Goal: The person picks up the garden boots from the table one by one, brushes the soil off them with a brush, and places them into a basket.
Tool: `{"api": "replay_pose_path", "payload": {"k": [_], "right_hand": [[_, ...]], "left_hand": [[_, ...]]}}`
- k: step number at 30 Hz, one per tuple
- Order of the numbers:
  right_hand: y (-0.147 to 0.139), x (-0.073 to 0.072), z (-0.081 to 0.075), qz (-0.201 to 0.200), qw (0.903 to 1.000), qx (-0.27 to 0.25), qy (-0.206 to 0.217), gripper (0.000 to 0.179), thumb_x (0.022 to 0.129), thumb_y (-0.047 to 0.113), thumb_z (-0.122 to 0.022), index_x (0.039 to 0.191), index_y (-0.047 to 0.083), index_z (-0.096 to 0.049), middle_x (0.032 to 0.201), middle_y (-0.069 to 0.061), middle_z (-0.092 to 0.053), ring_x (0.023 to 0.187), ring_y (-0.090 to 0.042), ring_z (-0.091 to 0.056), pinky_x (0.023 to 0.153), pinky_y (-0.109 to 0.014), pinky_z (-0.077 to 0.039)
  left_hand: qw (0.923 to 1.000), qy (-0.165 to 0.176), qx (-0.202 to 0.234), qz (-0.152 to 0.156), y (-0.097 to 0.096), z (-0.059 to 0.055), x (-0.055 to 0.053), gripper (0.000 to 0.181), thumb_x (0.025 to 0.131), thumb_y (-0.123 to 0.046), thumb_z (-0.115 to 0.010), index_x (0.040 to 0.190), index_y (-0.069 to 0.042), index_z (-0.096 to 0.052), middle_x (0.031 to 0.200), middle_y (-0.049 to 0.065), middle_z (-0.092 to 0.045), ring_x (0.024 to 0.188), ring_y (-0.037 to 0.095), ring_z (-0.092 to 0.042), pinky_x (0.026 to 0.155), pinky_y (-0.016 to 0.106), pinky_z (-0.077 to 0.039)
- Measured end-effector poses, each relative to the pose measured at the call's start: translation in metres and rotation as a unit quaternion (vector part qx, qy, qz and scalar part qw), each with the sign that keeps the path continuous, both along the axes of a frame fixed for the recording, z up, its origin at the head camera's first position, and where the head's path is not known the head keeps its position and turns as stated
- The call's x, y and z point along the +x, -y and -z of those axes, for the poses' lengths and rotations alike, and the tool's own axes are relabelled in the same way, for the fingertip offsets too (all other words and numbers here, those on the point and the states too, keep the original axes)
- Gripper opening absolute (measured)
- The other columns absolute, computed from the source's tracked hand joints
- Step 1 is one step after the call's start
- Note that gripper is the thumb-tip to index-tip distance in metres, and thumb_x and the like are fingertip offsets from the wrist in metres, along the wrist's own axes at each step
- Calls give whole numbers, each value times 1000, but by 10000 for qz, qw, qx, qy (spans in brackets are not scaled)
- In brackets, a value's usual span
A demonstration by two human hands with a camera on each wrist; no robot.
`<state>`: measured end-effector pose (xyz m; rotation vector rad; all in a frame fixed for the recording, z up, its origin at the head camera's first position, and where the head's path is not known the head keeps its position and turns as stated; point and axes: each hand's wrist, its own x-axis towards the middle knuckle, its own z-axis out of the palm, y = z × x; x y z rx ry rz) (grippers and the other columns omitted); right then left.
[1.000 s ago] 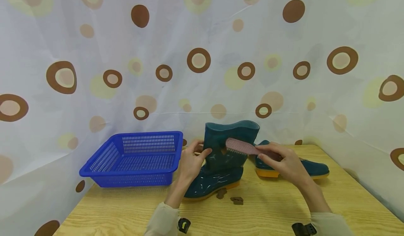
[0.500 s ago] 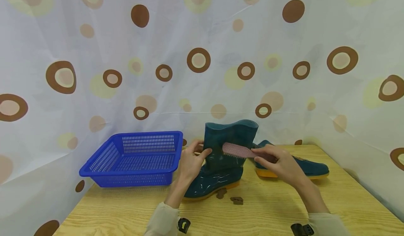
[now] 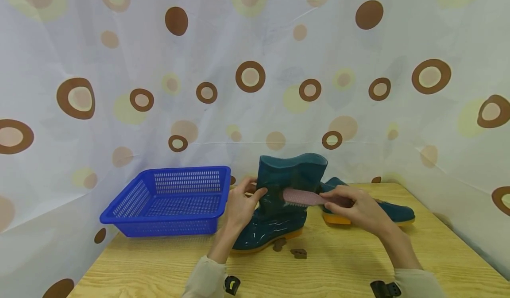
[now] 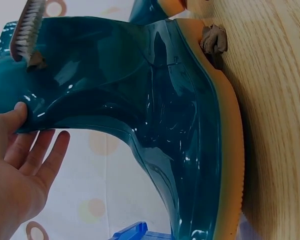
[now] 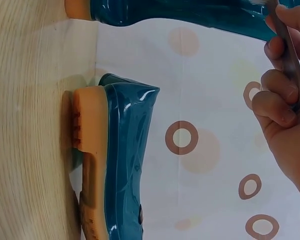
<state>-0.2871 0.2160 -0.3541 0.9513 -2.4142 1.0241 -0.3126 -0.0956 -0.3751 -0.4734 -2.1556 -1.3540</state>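
A glossy dark-teal rubber boot (image 3: 279,222) with an orange sole stands on the table, its toe pointing to the left. My left hand (image 3: 241,203) grips the edge of its shaft, thumb on the near side and fingers behind. In my right hand (image 3: 358,207) is a pink scrub brush (image 3: 303,197), held by the handle. Its bristles touch the middle of the shaft. Beside the bristles, the left wrist view shows a brown clump (image 4: 37,61) stuck on the boot. The right wrist view shows my fingers curled around the brush handle (image 5: 290,60).
Behind my right hand lies a second teal footwear piece (image 3: 392,210) with an orange sole. Brown lumps (image 3: 299,253) lie on the wooden table (image 3: 338,271) by the boot's sole. A blue plastic basket (image 3: 167,226) stands at the left. A dotted curtain (image 3: 255,112) hangs behind.
My right hand has moved the brush slightly left, then down along the boot's shaft. My left hand keeps its grip in the same place.
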Motion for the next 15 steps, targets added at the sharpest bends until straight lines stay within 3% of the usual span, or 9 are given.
{"api": "replay_pose_path", "payload": {"k": [10, 15], "right_hand": [[-5, 1, -1, -121, 9998, 12, 179, 23, 95, 13, -66, 117, 15, -72, 98, 5, -68, 84, -1, -63, 70, -22, -56], [-7, 4, -2, -85, 9988, -484, 30, 26, 95, 9, -66, 120, 14, -71, 98, 4, -68, 73, -5, -60, 61, -22, -52]], "left_hand": [[10000, -19, -10, -39, -1, 1, 0, 21, 93, -29, -70, 110, -17, -69, 88, 4, -77, 81, 17, -73, 79, 35, -61], [10000, -31, 18, -35, -1, 0, 0, 19, 93, -28, -70, 109, -17, -69, 88, 4, -77, 81, 17, -73, 79, 35, -61]]}}
